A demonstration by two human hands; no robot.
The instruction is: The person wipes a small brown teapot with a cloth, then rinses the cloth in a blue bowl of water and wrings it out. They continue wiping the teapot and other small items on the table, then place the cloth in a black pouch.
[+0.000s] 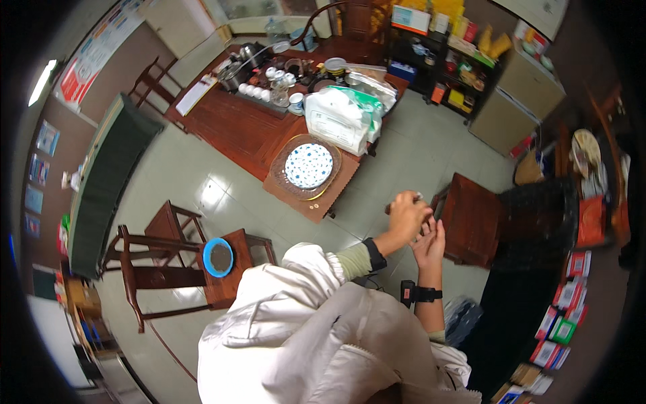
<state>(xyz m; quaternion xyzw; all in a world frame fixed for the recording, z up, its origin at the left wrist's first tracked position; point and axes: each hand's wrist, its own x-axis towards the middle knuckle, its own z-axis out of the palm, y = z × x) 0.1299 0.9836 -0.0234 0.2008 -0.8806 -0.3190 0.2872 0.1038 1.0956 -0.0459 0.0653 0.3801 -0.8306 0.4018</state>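
My left hand (pixel 407 215) is raised in front of me, its fingers closed around a small object that I cannot make out; a dark end sticks out on its left. My right hand (pixel 431 244) is just below and beside it, palm up and fingers spread, nearly touching the left hand. Whether anything lies in the right palm is hidden. Both wrists carry dark bands below pale jacket sleeves (pixel 303 269). The hands hover over the tiled floor next to a dark wooden stool (pixel 471 225).
A long wooden table (pixel 235 128) ahead holds a blue-dotted white plate (pixel 308 165) on a glass dish, a white plastic bag (pixel 340 121) and tea ware (pixel 269 84). A blue bowl (pixel 219 257) sits on a wooden chair at left. Shelves (pixel 457 67) stand at back right.
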